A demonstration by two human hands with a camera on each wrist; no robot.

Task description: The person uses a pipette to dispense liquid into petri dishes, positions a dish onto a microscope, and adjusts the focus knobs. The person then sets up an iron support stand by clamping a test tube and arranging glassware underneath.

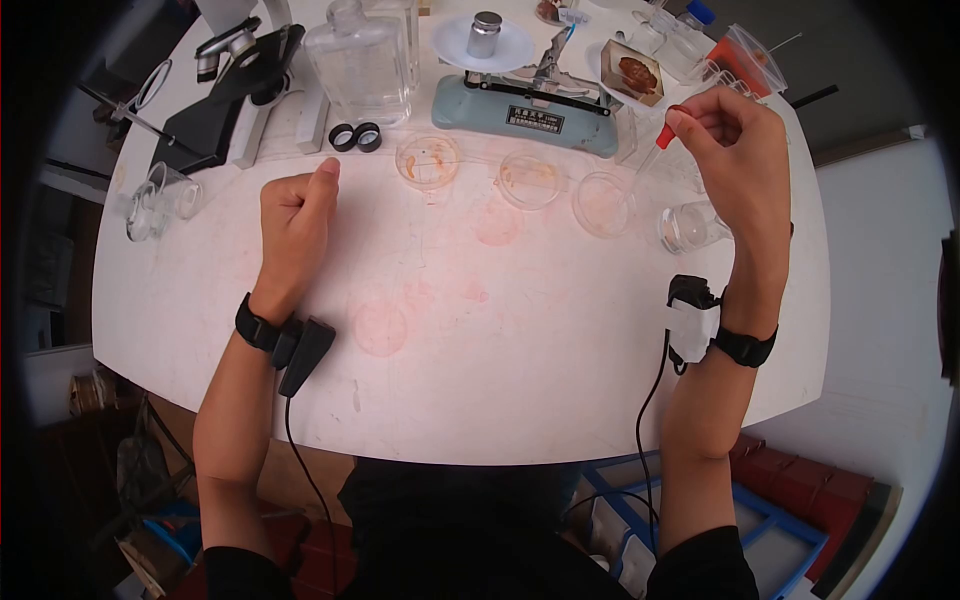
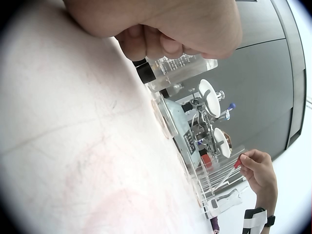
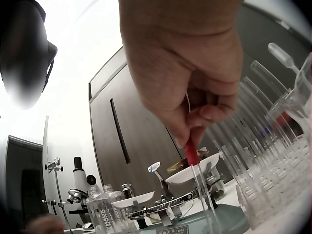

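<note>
The person's right hand (image 1: 748, 150) is pinching the dropper's red bulb (image 1: 667, 134), left hand (image 1: 297, 218) clenched on nothing, so imo gentle squeezes with the dropper steady over the dish (image 1: 597, 208) work best.

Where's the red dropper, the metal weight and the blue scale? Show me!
Red dropper (image 1: 664, 137): head view, on its red bulb.
Metal weight (image 1: 484, 40): head view, on its side.
Blue scale (image 1: 465, 108): head view, on its base.
</note>
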